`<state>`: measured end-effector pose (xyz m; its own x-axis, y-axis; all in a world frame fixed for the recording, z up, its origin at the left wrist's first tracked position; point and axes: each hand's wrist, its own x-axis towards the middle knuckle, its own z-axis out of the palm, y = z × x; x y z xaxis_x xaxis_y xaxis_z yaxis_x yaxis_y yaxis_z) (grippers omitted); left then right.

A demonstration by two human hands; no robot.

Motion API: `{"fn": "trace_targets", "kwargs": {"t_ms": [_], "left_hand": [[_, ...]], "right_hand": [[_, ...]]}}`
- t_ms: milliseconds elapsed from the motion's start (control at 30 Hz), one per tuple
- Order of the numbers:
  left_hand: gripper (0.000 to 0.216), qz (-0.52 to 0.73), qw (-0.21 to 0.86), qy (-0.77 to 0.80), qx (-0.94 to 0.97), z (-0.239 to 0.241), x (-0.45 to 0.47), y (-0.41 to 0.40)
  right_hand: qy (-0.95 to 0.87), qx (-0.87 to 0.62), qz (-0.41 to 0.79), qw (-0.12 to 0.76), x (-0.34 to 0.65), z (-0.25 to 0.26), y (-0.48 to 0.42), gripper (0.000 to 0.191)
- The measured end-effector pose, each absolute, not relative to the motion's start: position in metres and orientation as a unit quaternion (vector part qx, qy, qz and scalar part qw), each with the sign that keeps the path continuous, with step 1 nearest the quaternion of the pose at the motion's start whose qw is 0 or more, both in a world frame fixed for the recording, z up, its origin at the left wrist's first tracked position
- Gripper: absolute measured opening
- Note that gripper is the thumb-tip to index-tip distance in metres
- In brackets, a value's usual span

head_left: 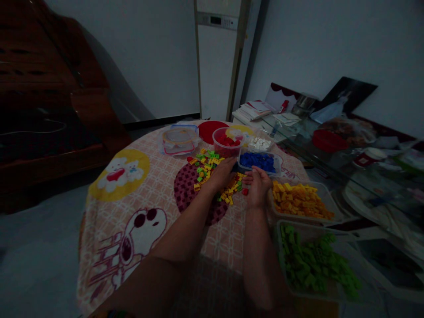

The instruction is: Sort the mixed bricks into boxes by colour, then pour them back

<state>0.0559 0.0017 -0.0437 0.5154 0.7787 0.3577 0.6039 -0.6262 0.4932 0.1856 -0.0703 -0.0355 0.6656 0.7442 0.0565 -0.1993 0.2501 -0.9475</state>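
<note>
A loose pile of small yellow, green and red bricks (pixel 212 170) lies on the patterned cloth of a round table (pixel 132 203). My left hand (pixel 221 173) rests palm down on the pile, fingers curled into the bricks. Just to its right, my right hand (pixel 257 184) is beside the pile with its fingers drawn together; what they hold is hidden. Right behind it stands a tub of blue bricks (pixel 259 161).
More tubs ring the pile: red bricks (pixel 227 142), white bricks (pixel 259 143), yellow-orange bricks (pixel 300 199), green bricks (pixel 314 263). Empty lidded containers (pixel 180 139) sit at the back. A cluttered glass table (pixel 364 176) stands at the right, dark wooden furniture (pixel 43 101) at the left.
</note>
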Motion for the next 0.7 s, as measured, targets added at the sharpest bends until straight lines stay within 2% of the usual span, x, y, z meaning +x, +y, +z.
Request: {"fn": "trace_targets", "kwargs": {"t_ms": [300, 500, 700], "left_hand": [[0.059, 0.233, 0.127, 0.403, 0.876, -0.038, 0.066, 0.02], [0.036, 0.146, 0.078, 0.445, 0.88, -0.026, 0.082, 0.029], [0.029, 0.121, 0.058, 0.478, 0.868, -0.015, 0.072, 0.016]], "right_hand": [[-0.263, -0.527, 0.33, 0.738, 0.184, -0.037, -0.071, 0.025], [-0.259, -0.532, 0.334, 0.733, 0.185, -0.038, -0.07, 0.025], [-0.259, -0.542, 0.335, 0.726, 0.185, -0.037, -0.071, 0.025]]}}
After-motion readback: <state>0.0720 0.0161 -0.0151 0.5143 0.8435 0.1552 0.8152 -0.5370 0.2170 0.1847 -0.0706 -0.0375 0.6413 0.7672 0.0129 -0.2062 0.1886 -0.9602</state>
